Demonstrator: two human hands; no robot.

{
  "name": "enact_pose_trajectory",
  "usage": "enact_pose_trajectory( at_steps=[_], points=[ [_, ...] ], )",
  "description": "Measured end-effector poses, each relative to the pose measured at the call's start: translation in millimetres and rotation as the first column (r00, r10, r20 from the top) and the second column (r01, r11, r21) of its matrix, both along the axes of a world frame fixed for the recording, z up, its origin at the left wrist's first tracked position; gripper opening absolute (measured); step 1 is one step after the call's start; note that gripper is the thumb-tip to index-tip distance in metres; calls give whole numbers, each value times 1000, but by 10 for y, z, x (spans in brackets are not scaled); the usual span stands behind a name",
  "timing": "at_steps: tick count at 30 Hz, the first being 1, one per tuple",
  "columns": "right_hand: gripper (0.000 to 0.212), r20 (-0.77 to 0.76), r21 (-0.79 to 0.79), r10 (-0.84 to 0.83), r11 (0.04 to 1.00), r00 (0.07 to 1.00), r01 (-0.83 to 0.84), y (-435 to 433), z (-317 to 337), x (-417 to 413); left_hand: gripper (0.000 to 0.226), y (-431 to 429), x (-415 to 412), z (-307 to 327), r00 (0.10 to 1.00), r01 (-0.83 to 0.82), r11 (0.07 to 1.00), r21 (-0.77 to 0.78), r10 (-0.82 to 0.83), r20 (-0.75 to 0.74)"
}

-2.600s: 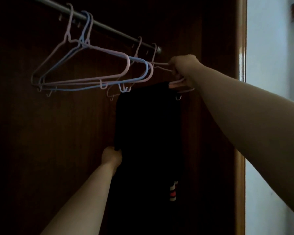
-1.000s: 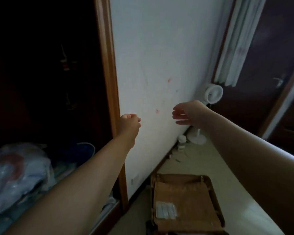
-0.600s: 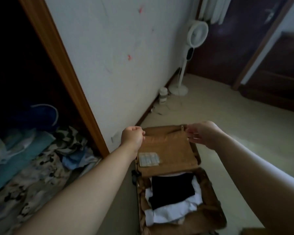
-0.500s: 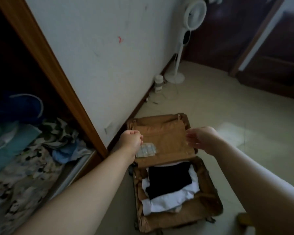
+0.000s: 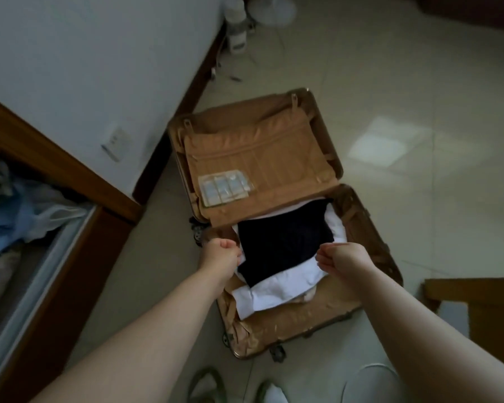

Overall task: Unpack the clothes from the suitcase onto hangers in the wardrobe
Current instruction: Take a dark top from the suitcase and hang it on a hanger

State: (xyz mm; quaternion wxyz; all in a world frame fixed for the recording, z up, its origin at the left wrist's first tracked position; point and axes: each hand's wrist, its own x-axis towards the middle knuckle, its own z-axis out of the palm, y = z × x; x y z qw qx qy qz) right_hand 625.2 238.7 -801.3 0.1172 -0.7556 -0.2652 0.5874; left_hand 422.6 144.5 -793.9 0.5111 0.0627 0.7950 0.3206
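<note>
A tan suitcase [image 5: 277,327] holds a dark navy garment [image 5: 285,242] over white clothing [image 5: 280,289], on pale cream floor tiles [image 5: 419,213].

Our left hand [image 5: 221,254] and right hand [image 5: 344,258] bare, our forearms [image 5: 157,330] bare back from the fingers [image 5: 322,260], far below the fingers our pale trouser leg [image 5: 370,385], green slippers [image 5: 207,372] over white socks [image 5: 274,393].

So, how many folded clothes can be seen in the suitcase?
2: a dark garment on top, and a white garment under it, showing past its edges. More may lie hidden beneath them.
</note>
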Motion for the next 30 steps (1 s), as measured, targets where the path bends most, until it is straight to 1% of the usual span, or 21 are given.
enact_pose_trajectory(
  at_steps=[2,7,9,11,13,16,18,21,23,24,25,26,28,29,30],
  points=[
    [27,10,6,10,1000,1000,-10,-61,-393,39,6,-32,57,-397,999,52,998,-19,-52,11],
    [30,44,-11,-44,999,998,45,-175,-1503,134,22,-105,180,-1508,988,152,986,-68,-149,50],
    [31,47,-10,-53,998,997,54,-201,-1769,142,25,-103,204,-1806,984,174,982,-70,-170,51],
    [33,38,-4,-76,997,996,76,-228,-2135,165,21,-93,271,-2202,979,202,976,-85,-198,53],
    [34,29,3,-102,995,994,102,-239,-2457,161,25,-67,342,-2561,974,223,970,-101,-218,53],
    [36,-3,18,-131,991,991,131,-213,-2843,132,39,-19,430,-2921,967,256,962,-90,-255,25],
    [38,-22,27,-179,983,984,179,-159,-3057,116,52,21,479,-3111,951,307,949,-71,-308,7],
    [33,-50,6,-269,963,962,269,-75,-3331,129,70,100,547,-3362,891,438,895,-82,-445,-89],
    [35,-120,-12,-346,938,930,347,-21,-3438,128,79,176,592,-3501,845,515,852,-93,-523,-109],
    [37,-166,-24,-378,925,911,380,-3,-3476,126,79,215,623,-3562,826,544,833,-100,-553,-110],
    [37,-205,-33,-393,918,897,395,9,-3506,121,76,251,650,-3608,804,572,812,-111,-583,-121],
    [35,-247,-35,-392,918,886,396,20,-3531,113,66,286,676,-3646,785,592,797,-121,-604,-135],
    [27,-302,-39,-374,924,877,381,33,-3578,93,26,321,748,-3671,746,634,765,-111,-644,-170],
    [21,-301,-43,-361,930,883,366,40,-3597,86,11,316,789,-3661,721,663,741,-103,-670,-180],
    [17,-279,-46,-351,935,894,353,44,-3595,76,13,298,820,-3656,696,687,720,-100,-692,-193]
  ],
)
